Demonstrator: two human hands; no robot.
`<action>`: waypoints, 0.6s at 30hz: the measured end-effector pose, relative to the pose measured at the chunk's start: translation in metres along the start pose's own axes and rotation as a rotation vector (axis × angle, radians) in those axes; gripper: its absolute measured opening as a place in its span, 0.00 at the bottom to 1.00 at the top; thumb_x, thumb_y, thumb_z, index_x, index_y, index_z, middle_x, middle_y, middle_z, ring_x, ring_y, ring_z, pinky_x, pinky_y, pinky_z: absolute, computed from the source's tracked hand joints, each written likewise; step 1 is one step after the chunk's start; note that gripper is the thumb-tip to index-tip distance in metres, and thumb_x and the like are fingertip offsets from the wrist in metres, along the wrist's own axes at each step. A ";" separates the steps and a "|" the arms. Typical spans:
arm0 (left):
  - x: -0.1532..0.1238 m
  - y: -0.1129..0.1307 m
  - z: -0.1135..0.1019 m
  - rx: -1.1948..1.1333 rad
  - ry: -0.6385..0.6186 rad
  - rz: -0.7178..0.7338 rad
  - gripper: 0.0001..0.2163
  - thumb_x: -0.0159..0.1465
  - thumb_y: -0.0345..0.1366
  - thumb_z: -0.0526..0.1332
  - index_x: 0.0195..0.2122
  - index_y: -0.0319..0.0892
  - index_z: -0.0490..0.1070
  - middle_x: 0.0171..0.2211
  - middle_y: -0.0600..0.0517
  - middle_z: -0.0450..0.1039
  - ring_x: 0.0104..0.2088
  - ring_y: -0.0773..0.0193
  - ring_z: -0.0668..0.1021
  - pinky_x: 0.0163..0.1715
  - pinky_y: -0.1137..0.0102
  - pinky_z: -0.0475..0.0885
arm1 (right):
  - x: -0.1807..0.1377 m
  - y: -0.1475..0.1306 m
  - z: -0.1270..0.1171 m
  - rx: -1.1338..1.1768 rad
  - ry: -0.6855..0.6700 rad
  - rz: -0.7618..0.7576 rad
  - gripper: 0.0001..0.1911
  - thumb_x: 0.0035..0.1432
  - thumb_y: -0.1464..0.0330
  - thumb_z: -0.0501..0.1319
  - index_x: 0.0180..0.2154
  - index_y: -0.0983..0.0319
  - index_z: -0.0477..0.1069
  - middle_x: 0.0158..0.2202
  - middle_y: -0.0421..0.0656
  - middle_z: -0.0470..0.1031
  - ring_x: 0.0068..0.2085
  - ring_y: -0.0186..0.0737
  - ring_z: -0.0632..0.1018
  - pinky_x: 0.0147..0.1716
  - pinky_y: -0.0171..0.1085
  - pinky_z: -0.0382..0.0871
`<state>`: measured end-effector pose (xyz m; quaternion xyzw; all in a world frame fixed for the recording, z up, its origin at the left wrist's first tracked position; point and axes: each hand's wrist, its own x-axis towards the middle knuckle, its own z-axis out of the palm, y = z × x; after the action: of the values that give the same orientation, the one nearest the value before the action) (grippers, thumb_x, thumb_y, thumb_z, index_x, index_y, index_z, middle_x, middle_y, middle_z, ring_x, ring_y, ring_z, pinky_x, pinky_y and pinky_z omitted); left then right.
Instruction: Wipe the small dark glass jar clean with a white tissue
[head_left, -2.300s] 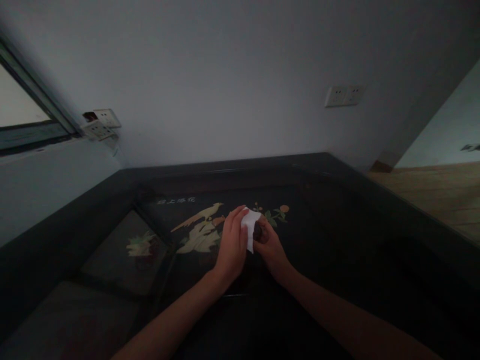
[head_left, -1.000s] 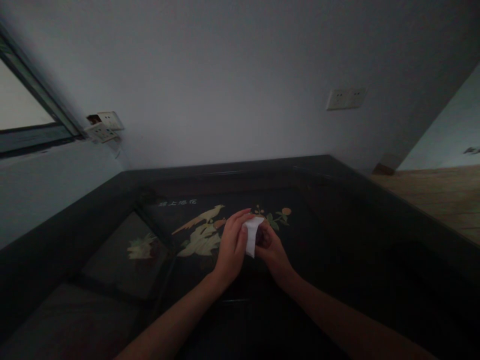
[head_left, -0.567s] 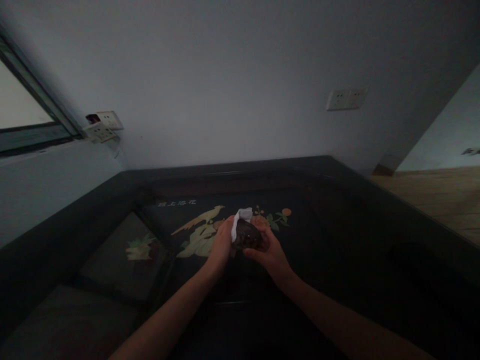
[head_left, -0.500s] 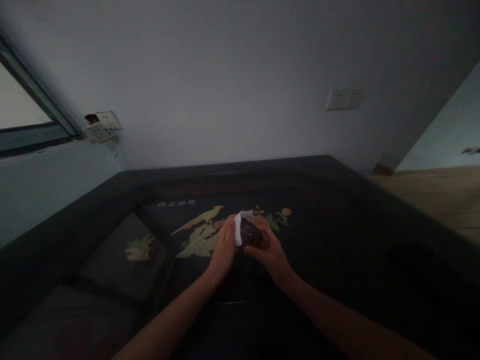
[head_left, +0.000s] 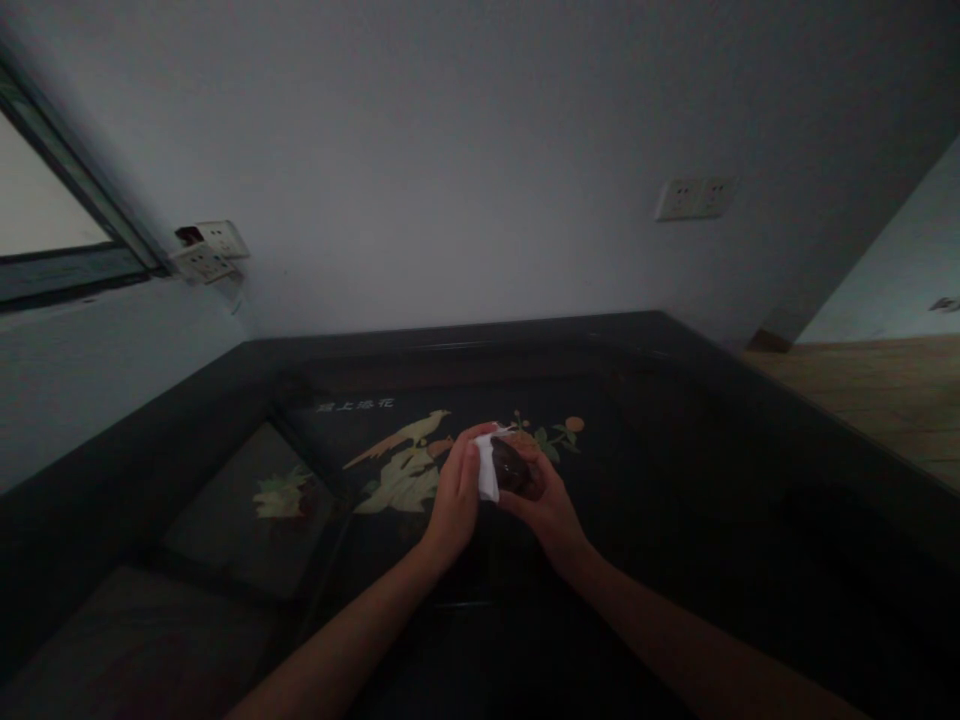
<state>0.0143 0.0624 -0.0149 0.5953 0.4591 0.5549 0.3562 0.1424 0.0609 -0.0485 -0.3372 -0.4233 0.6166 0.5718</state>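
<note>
You have the dark brown, rounded, shiny object in your right hand, with the fingers curled round its far and right sides and the thumb along its near edge. Your left hand is partly closed, fingers together, pinching the thin white sheet of tissue or cloth and laying it against the object's left side. Both hands meet in the middle of the view, over the glossy black panel with its inlaid pale bird and flower picture; you cannot tell from here whether the object rests on the panel or is held just clear of it.

To do this well, let the right hand carry the grip and the left hand only press the sheet. Flat, even pressure from the left fingers should suit the curve better than a fingertip poke, and the right hand can turn the object to bring fresh surface under the sheet. A smooth surface like this may slip, so leave the right thumb firmly set.

The object looks smooth, catching a faint highlight on top; the dim light and your fingers hide its full outline and its material
</note>
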 end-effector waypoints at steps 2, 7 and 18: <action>0.005 0.000 0.000 -0.136 0.033 -0.163 0.18 0.66 0.48 0.52 0.43 0.42 0.73 0.42 0.47 0.76 0.43 0.57 0.76 0.45 0.65 0.70 | -0.001 0.000 0.000 -0.001 -0.012 0.008 0.27 0.35 0.69 0.76 0.37 0.56 0.66 0.39 0.40 0.77 0.43 0.45 0.79 0.48 0.46 0.71; 0.015 -0.005 -0.003 -0.467 0.057 -0.530 0.16 0.57 0.48 0.61 0.32 0.39 0.73 0.27 0.51 0.75 0.28 0.63 0.75 0.32 0.69 0.70 | -0.002 0.000 0.002 -0.001 -0.054 0.008 0.28 0.34 0.68 0.76 0.38 0.57 0.67 0.40 0.41 0.77 0.44 0.45 0.79 0.48 0.46 0.71; -0.007 -0.001 0.001 0.227 -0.029 0.183 0.18 0.70 0.43 0.46 0.54 0.42 0.66 0.57 0.43 0.67 0.58 0.57 0.68 0.60 0.58 0.59 | 0.001 -0.004 0.000 -0.005 0.005 0.006 0.26 0.37 0.66 0.74 0.39 0.57 0.67 0.39 0.41 0.77 0.43 0.45 0.77 0.47 0.44 0.70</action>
<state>0.0152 0.0567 -0.0183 0.6791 0.4575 0.5209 0.2414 0.1436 0.0615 -0.0445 -0.3413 -0.4224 0.6164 0.5702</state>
